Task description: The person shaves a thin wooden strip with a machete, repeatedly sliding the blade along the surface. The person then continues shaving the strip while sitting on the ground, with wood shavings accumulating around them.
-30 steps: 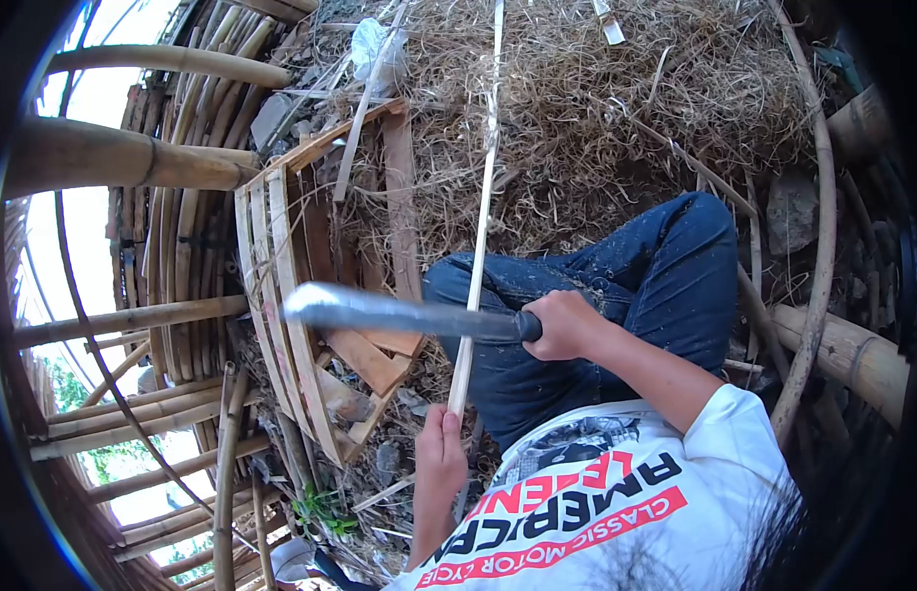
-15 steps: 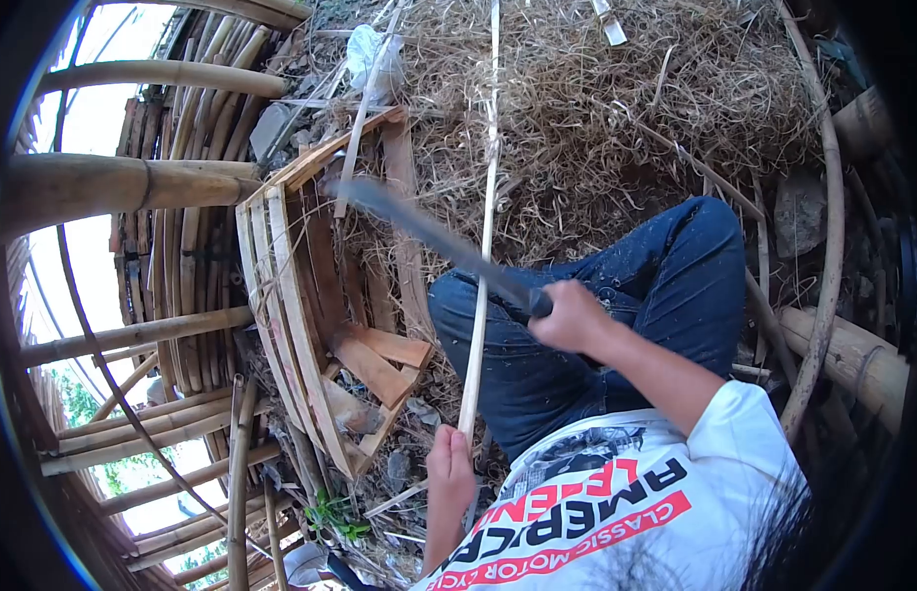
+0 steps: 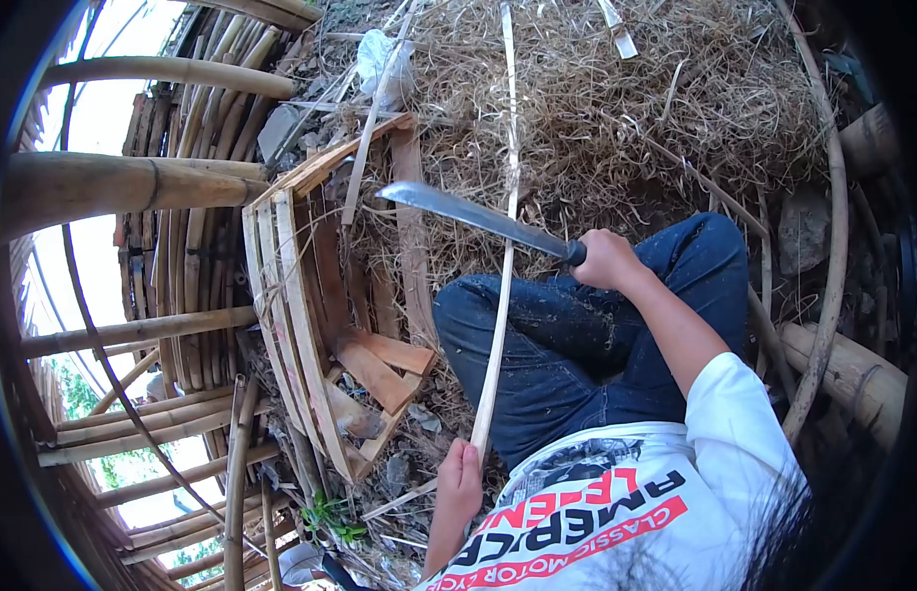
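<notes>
My right hand (image 3: 610, 260) is wrapped round the dark handle of a machete (image 3: 468, 214). Its long blade points to the upper left and crosses over a thin, pale bamboo strip (image 3: 500, 335). Near the strip's lower end, my left hand (image 3: 459, 480) pinches it between thumb and fingers. From there the strip runs upward past my left knee and out over the heap of shavings. My crossed legs in dark jeans (image 3: 577, 335) lie beneath the blade and the right hand, speckled with shavings.
A slatted wooden crate (image 3: 299, 325) lies tipped on my left, wood pieces inside. Dry shavings (image 3: 616, 118) cover the ground ahead. A plastic bag (image 3: 384, 69) sits beyond the crate. Bamboo poles (image 3: 133, 187) form a frame at far left; a thick bamboo pole (image 3: 852, 369) lies at right.
My right hand with the machete has moved up and to the right along the strip, and the blade is no longer blurred. My left hand still holds the strip, shifted slightly right.
</notes>
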### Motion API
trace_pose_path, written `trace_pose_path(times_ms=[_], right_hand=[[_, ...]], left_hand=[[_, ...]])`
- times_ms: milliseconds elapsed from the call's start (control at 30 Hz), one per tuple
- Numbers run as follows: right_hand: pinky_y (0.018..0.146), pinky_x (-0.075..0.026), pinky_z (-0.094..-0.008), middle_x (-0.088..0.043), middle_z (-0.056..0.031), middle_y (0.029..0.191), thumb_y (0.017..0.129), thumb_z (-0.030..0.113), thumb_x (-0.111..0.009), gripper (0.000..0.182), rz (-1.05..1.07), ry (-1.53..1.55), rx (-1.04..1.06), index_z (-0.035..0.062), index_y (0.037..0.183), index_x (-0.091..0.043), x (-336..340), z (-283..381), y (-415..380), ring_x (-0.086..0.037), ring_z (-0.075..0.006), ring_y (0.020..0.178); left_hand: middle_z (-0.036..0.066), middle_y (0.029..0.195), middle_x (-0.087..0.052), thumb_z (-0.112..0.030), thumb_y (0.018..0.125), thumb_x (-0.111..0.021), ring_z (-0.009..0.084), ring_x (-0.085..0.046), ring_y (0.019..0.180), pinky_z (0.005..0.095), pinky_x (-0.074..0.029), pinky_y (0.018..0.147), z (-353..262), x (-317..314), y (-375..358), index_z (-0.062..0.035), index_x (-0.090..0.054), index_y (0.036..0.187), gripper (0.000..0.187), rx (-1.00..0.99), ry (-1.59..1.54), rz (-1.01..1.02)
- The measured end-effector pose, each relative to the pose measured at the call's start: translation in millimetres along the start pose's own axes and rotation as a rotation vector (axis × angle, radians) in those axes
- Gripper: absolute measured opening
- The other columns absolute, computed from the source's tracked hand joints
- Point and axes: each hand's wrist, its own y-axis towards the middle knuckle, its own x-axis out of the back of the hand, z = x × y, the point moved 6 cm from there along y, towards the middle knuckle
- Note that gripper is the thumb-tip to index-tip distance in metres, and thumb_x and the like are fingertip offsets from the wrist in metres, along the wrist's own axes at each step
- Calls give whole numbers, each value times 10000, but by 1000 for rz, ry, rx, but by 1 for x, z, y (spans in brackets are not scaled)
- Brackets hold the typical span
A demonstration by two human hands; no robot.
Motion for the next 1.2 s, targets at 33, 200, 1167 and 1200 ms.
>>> trace_pose_path(times_ms=[33,200,1167,1200], right_hand=[[799,-540,-422,-689,-219,811,672,220,-647,241,-16,-17,12,16,786,-701,4,2,-3,-681,-370,834],[781,-544,-445,-670,-254,778,680,222,-623,235,-17,294,72,19,771,-699,-18,48,-39,-669,-414,792],[788,-553,-410,-710,-163,848,618,266,-673,311,6,-373,303,63,846,-731,-8,63,-53,-699,-328,840],[807,-552,-409,-712,-164,874,635,258,-666,320,60,-402,179,68,884,-731,8,50,-34,-699,-322,863]], left_hand=[[-34,598,-411,-210,1034,-405,49,-371,527,240,-302,471,5,1,2,-57,-459,816,272,-9,2,4],[-59,600,-369,-242,1048,-367,39,-350,494,210,-285,445,-2,-8,0,-90,-442,829,277,75,-219,62],[-56,602,-369,-259,1044,-388,40,-349,467,218,-268,402,26,-6,-23,-111,-440,822,272,143,-342,104],[-56,602,-367,-260,1044,-388,39,-343,464,218,-264,399,26,-5,-29,-112,-438,820,274,161,-466,152]])
